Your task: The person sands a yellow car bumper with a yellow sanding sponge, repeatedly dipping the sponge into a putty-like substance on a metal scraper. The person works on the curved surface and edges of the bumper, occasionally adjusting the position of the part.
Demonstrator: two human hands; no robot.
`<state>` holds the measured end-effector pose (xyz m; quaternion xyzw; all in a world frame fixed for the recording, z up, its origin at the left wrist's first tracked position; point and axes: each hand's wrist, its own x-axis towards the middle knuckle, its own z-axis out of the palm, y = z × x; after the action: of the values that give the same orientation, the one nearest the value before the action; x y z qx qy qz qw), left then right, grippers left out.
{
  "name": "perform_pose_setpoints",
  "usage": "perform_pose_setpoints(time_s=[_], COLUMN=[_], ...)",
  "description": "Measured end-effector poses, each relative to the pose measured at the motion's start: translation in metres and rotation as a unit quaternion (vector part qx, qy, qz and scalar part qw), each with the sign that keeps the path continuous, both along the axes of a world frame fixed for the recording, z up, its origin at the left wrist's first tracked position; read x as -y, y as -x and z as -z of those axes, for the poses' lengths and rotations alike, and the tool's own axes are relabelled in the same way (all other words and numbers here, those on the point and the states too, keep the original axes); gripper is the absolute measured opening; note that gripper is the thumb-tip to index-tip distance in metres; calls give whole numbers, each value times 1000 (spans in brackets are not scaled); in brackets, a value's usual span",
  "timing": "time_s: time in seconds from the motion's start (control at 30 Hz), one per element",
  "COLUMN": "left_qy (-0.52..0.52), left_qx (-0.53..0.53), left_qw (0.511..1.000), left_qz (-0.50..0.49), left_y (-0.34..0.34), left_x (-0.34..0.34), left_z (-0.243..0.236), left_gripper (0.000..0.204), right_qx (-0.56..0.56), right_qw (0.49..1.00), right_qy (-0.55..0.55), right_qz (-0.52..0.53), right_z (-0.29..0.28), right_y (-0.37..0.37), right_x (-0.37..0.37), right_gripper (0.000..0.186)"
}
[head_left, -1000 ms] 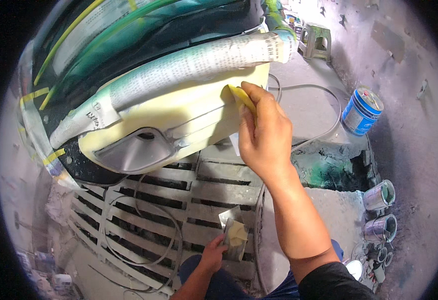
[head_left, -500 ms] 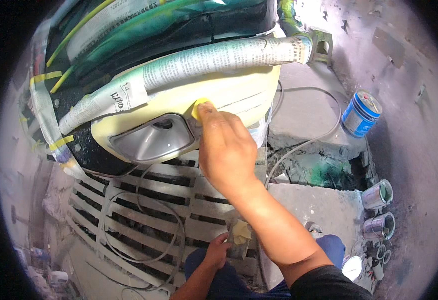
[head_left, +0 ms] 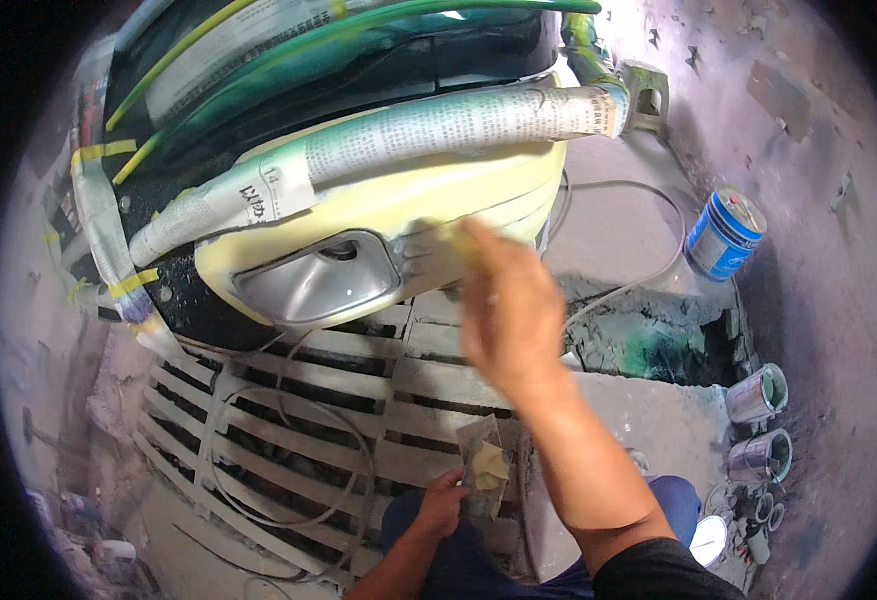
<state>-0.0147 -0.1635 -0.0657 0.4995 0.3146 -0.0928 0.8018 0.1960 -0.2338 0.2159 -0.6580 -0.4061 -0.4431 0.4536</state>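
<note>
Right hand (head_left: 513,310), blurred: grip pinched around a small yellow spreader (head_left: 458,238), also blurred. Spreader sits at the pale yellow panel (head_left: 368,205), right of the silver recess (head_left: 318,283), toward the panel's lower edge; cannot tell whether it touches.

Left hand (head_left: 441,507), low over the slatted floor (head_left: 448,382): grip clasping the left edge of a grey plate (head_left: 478,436). Dab of pale yellow putty (head_left: 488,467) on the plate, near its right edge.

Newsprint roll (head_left: 398,137) runs along the panel's upper edge. Near the floor's right edge, by the wall: blue can (head_left: 724,237), tilted in view; two paint tins (head_left: 755,393) just beside each other, closer to the person. Stool (head_left: 648,97) farther back.
</note>
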Motion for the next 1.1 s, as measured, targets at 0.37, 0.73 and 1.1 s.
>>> perform_pose_setpoints(time_s=[0.37,0.73,1.1], left_qy=[25,-3,38], left_qx=[-17,-25,9], left_qw=[999,1000,999], left_qz=[-22,-9,-19], left_y=[-6,-4,-5], left_x=[3,-3,1], left_z=[-5,10,2], left_gripper=[47,49,46], right_qx=[4,94,219], right_qw=[996,987,957], right_qy=[13,119,162], right_qz=[85,52,101], right_z=[-6,11,-4], right_y=[-10,10,-7], right_x=[-16,-37,-23], right_gripper=[41,35,30])
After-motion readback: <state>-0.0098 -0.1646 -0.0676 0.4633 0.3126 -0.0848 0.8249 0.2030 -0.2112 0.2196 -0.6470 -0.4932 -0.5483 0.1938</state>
